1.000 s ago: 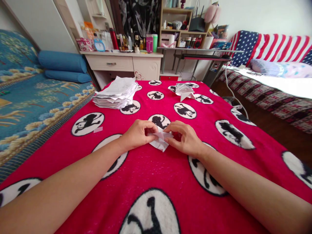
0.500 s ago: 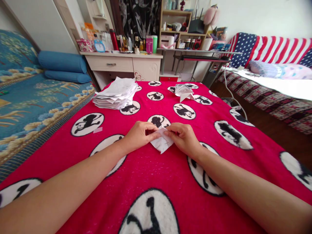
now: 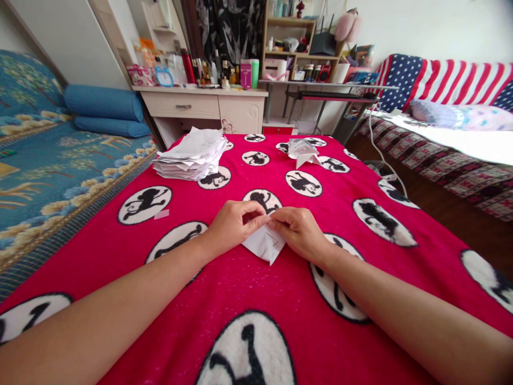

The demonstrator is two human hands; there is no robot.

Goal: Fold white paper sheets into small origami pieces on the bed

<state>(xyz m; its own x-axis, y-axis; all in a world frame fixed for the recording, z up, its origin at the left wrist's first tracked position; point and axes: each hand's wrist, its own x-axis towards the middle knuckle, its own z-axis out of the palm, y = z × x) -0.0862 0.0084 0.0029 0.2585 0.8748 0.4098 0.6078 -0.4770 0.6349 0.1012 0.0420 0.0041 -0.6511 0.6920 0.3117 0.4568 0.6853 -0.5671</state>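
A small folded white paper (image 3: 265, 245) lies on the red blanket (image 3: 256, 289) in the middle of the view, its point toward me. My left hand (image 3: 233, 225) pinches its upper left edge with curled fingers. My right hand (image 3: 298, 231) pinches the upper right edge, fingertips nearly touching those of the left hand. Both hands rest on the blanket.
A stack of white paper sheets (image 3: 191, 154) sits at the back left of the blanket. Folded paper pieces (image 3: 302, 150) lie at the back centre. A small paper scrap (image 3: 161, 214) lies to the left. A dresser (image 3: 200, 107), a desk (image 3: 320, 91) and a flag-covered sofa (image 3: 444, 80) stand behind.
The paper has shifted slightly toward me and the fingertips of both hands have come together at its top edge.
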